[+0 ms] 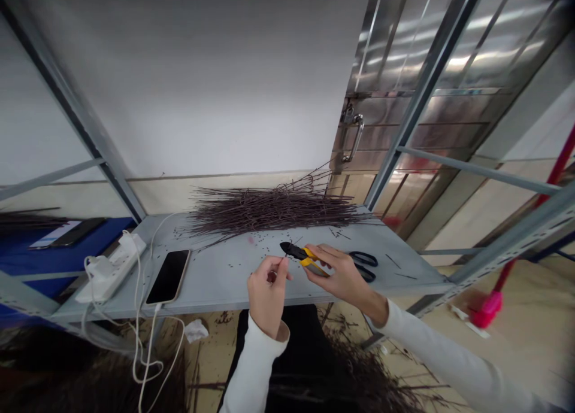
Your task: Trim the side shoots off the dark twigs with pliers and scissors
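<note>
My right hand (335, 270) is closed around the yellow-and-black handles of a pair of cutting pliers (295, 251), whose dark jaws point left. Just below the jaws, my left hand (268, 287) makes a pinch on a thin dark twig (286, 255), mostly hidden by the fingers. Behind both hands a large bundle of thin dark twigs (269, 209) lies across the back of the grey shelf (215, 290). Black-handled scissors (365, 266) lie beside my right hand, their blades out of sight behind it.
A phone (169, 276) with a cable and a white power strip (112, 266) lie at the shelf's left. Small dark clippings dot the surface. Metal posts (406, 125) frame both sides. More twigs (359, 371) are below, near the lap.
</note>
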The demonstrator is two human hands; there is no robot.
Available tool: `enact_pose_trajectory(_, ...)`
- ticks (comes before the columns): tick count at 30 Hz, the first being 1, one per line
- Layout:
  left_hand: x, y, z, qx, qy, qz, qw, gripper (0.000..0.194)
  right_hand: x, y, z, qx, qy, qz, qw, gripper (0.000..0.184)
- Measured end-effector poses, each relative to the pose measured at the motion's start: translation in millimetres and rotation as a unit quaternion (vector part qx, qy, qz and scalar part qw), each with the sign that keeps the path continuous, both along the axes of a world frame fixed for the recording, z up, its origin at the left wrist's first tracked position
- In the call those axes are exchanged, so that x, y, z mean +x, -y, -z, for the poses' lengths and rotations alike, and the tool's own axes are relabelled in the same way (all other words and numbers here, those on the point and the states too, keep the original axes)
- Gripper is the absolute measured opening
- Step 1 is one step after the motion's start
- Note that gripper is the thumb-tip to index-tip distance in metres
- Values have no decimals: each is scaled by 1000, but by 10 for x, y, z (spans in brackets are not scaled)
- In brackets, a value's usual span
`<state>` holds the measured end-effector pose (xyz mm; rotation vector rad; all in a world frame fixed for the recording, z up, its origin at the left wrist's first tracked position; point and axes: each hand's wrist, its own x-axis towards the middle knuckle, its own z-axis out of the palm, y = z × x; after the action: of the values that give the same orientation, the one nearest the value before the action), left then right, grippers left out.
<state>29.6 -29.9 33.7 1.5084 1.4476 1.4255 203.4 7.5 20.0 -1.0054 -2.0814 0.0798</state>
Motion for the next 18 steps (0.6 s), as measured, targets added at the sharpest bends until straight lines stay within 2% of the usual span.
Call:
enact_pose_trajectory(3, -38, -27, 3, 15, -5, 3, 1000, 22, -22, 49, -121, -193, -85, -45, 976, 32)
enact_pose_trajectory(7, -37, -60, 7, 38, 8, 28, 999, 20, 15, 91, -242, -376, -195, -115, 899, 32)
enact_pose_trajectory(9, -13, -70, 18, 42, 23, 38, 998, 19, 41, 110, -251, -453, -228, -162, 847, 32)
enact_pose_trajectory(12, 27, -68, 39, 30, 39, 41, 998, 18, 62, 139, -201, -559, -290, -233, 741, 34)
enact_pose_trajectory(14, 42, -61, 51, 29, 43, 45, 998, 18, 64, 152, -150, -608, -327, -271, 671, 38)
enact_pose_trajectory(15, 44, -59, 55, 29, 41, 47, 998, 18, 66, 152, -127, -621, -337, -283, 649, 38)
enact_pose_trajectory(16, 41, -59, 57, 29, 36, 51, 998, 19, 70, 148, -110, -624, -342, -290, 640, 37)
enact_pose_trajectory(17, 35, -60, 57, 28, 27, 52, 998, 19, 76, 139, -100, -621, -341, -291, 643, 36)
enact_pose_trajectory(18, 27, -63, 55, 25, 14, 51, 998, 20, 85, 126, -97, -610, -336, -283, 660, 34)
